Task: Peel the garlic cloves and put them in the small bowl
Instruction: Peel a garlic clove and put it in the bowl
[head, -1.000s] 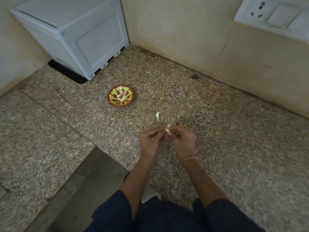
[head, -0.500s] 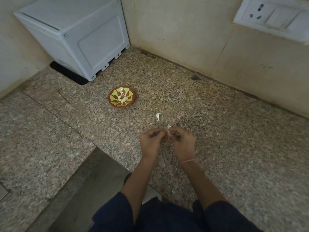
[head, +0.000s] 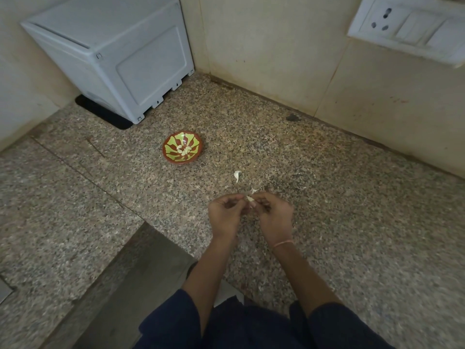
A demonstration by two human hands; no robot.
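Note:
My left hand (head: pixel 225 214) and my right hand (head: pixel 274 215) meet fingertip to fingertip over the speckled granite counter (head: pixel 339 222), both pinching one small garlic clove (head: pixel 249 198). A scrap of white skin (head: pixel 254 190) shows just beyond my fingers, and another white piece (head: pixel 237 176) lies on the counter further back. The small bowl (head: pixel 168 157), brown with a green and red pattern, stands to the back left of my hands. Several peeled cloves (head: pixel 183 149) lie in its middle.
A grey plastic box (head: pixel 113 54) stands on a black mat in the back left corner. Tiled walls close the back, with a white socket panel (head: pixel 412 26) at upper right. A lower ledge (head: pixel 136 280) drops away at front left.
My hands stay in the same place, fingers working slightly on the clove. The view has shifted a little.

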